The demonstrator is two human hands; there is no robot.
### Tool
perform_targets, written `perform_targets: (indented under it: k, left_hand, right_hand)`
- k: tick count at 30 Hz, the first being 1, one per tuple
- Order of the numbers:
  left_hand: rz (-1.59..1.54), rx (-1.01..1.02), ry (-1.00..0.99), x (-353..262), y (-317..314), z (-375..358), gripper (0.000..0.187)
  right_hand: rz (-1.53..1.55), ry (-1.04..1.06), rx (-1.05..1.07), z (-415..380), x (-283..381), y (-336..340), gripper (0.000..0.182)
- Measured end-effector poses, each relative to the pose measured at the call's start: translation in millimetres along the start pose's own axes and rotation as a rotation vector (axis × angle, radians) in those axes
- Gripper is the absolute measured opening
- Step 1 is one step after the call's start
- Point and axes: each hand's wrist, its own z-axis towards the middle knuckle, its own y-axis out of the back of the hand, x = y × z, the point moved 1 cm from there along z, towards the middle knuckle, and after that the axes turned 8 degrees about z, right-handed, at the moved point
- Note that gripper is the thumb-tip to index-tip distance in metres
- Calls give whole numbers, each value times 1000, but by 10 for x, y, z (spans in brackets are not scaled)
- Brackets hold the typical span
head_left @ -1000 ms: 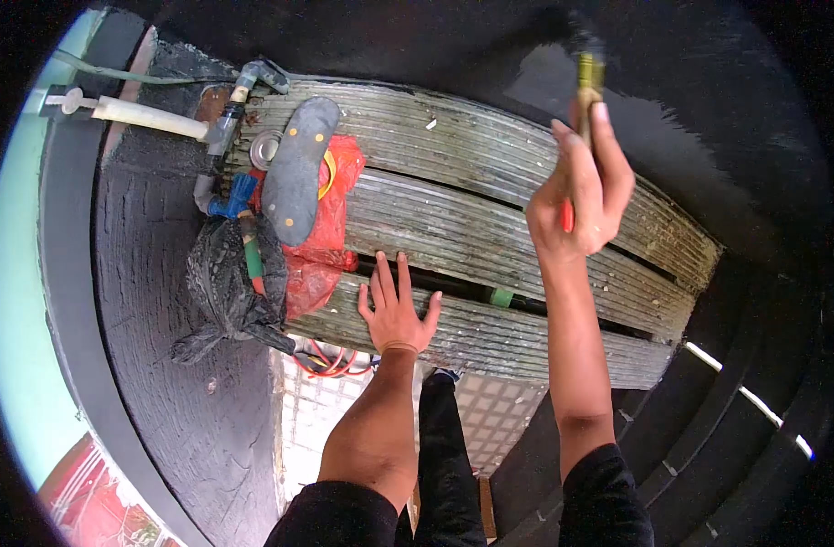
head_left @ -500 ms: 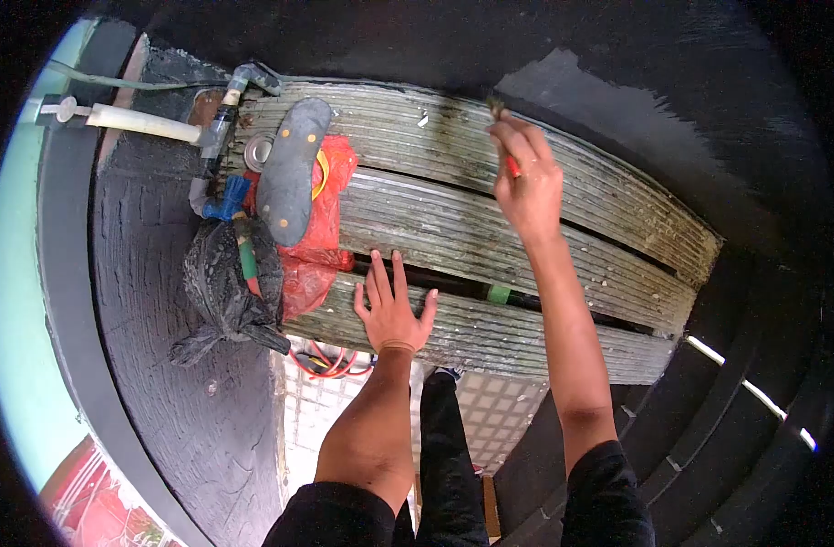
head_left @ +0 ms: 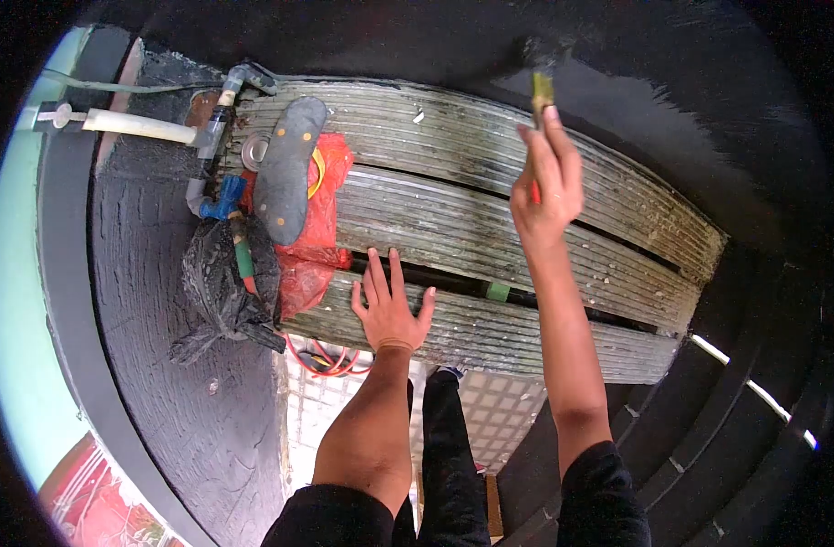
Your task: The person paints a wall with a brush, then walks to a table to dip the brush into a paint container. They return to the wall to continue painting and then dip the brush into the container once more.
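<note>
My right hand (head_left: 548, 187) is closed round a paintbrush (head_left: 543, 89); its bristles point up and away from me, in front of the black wall (head_left: 389, 41). A bit of the red handle shows below the fingers. On that wall, a shiny grey-looking patch (head_left: 608, 100) spreads to the right of the bristles. My left hand (head_left: 389, 305) lies with fingers spread on the weathered, grooved wooden planks (head_left: 435, 219), its fingertips by the dark gap between two boards.
Left on the planks lie a grey sole-shaped pad (head_left: 291, 169), a red plastic bag (head_left: 321, 219) and a roll of tape (head_left: 254, 151). Pipes with a blue valve (head_left: 225, 199) run beside them, above a black plastic bag (head_left: 225, 283). Red tubing (head_left: 330, 366) hangs below the planks.
My right hand has moved to the right with the paintbrush, whose bristles now overlap the shiny patch's left part. My left hand has stayed on the planks.
</note>
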Motion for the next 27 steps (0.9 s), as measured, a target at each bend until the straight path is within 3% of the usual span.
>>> perform_targets:
  k: [5,8,12,19,23,24,27]
  left_hand:
    - [10,-23,-4,-3,0,-15,90]
    - [23,-30,-5,-5,4,-12,90]
    - [12,-56,-6,-8,-2,-16,91]
    - [21,-70,11,-3,-8,-17,88]
    - [7,-82,11,-11,-3,-18,88]
    - [6,-84,9,-15,9,-13,88]
    - [-11,-45,4,-18,29,-13,91]
  right_hand:
    - [65,-270,313,-269,-69,-72,43]
    - [219,-338,263,-146,-100,-51,41]
    - [148,-234,187,81,-136,70,36]
    - [-57,73,-229,431,182,426,23]
    - [-83,61,-100,262,102,273,29]
    - [53,47,-99,119,-4,143,36]
    - [68,-83,30,-221,-93,-17,32]
